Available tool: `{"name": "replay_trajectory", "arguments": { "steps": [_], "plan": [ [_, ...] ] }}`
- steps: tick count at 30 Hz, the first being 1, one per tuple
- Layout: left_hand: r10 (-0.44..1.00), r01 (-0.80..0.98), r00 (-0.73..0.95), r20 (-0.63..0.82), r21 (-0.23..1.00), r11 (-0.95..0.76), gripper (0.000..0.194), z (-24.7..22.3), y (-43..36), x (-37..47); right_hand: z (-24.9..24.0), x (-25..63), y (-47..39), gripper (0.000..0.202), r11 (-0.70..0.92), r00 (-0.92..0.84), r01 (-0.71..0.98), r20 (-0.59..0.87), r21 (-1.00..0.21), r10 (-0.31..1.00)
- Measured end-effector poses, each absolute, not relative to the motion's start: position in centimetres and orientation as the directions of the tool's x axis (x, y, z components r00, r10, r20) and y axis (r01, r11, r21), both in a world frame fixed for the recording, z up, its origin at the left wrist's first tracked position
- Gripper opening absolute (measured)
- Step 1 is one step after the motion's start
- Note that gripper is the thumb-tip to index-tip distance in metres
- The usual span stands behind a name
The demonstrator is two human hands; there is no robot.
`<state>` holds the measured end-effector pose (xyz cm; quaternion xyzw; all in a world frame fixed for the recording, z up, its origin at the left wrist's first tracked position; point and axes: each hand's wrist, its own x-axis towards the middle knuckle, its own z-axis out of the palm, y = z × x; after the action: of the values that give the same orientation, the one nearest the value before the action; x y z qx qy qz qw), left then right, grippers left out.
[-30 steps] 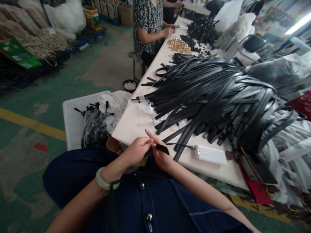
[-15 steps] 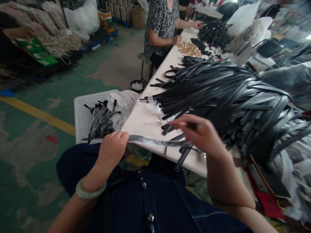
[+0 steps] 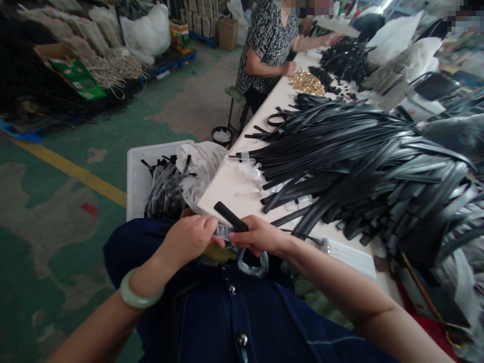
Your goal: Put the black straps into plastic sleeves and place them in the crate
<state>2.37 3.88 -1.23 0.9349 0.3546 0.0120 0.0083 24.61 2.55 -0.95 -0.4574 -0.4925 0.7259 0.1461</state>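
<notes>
One white rectangular plastic tub (image 3: 138,181) stands at left, holding thin black straps in clear film (image 3: 161,196); it is just beside the near left end of the pale tabletop (image 3: 227,189).

Next to the right, low over the person's lap: left hand (image 3: 194,234), fingers curled in close round one thin strap sleeved in crinkled clear plastic film (image 3: 224,231). The strap lies between the two hands, at the near edge of the tabletop. Right hand (image 3: 260,234): fingers pinched narrow round a flat, straight black piece (image 3: 229,215), which points far and left; cannot tell if it is a bare strap end or separate. Below this hand hangs a film-covered loop (image 3: 256,273), probably the same strap.

Handling estimate: light; bends readily, as the loop suggests; the film likely slippery and easily creased or torn. Best hold: flat between thumb and fingers, near an end, pressing film and core together so that the sleeve does not slide.

Further right, on the tabletop: a large fanned heap of long, glossy black flat straps (image 3: 340,136), then nearer, a white rectangular box with a dark cable (image 3: 353,259).
</notes>
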Motion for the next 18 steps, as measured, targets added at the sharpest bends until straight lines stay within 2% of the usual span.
{"name": "replay_trajectory", "arguments": {
  "steps": [5,8,12,14,16,18],
  "plan": [
    [0.529,0.529,0.848,-0.024,0.097,-0.843,0.036,-0.7,3.5,5.0,-0.5,23.7,2.5,0.019,-0.506,-0.590,0.236,-0.536,-0.830,0.603],
    [0.517,0.523,0.852,-0.084,0.173,-0.835,0.039,-1.5,3.6,5.9,-0.7,23.3,2.5,0.020,-0.513,-0.588,0.246,-0.548,-0.822,0.595],
    [0.636,0.604,0.770,-0.039,0.364,-0.709,0.053,-2.4,4.8,3.9,-0.9,24.2,3.3,0.025,-0.480,-0.489,0.279,-0.553,-0.832,0.674],
    [0.741,0.660,0.671,-0.010,0.463,-0.591,0.040,-2.4,5.3,1.8,-0.3,25.2,4.1,0.028,-0.429,-0.483,0.347,-0.550,-0.834,0.681],
    [0.815,0.726,0.578,-0.035,0.478,-0.494,0.019,-2.2,5.2,0.0,0.5,25.9,5.0,0.028,-0.327,-0.504,0.451,-0.540,-0.830,0.674],
    [0.829,0.780,0.554,-0.076,0.395,-0.485,0.017,-1.9,4.6,-1.1,1.2,25.5,5.9,0.028,-0.117,-0.558,0.508,-0.429,-0.854,0.711]
  ]
}}
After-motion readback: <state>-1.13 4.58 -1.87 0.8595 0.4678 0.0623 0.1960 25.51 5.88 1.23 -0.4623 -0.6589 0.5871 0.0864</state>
